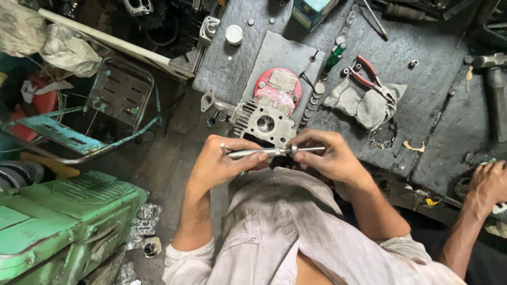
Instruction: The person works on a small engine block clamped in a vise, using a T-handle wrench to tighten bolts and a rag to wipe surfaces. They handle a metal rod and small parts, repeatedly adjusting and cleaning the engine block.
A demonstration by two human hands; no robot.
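Engine repair workshop. Grimy metal desk (422, 79) carried a finned cylinder head (264, 124), red-handled pliers (367, 74), a hammer (494, 79), loose washers (311, 103) and an oily rag (369, 105). Green machine casing (58, 221) sat on the dirty floor.

hands: left (219, 161), right (327, 155) grip metal rod (274, 152); above cylinder head (264, 124); on workbench (422, 95)

Fwd blocked — cylinder head (264, 124), washers (311, 103); bench (433, 105) rt open.
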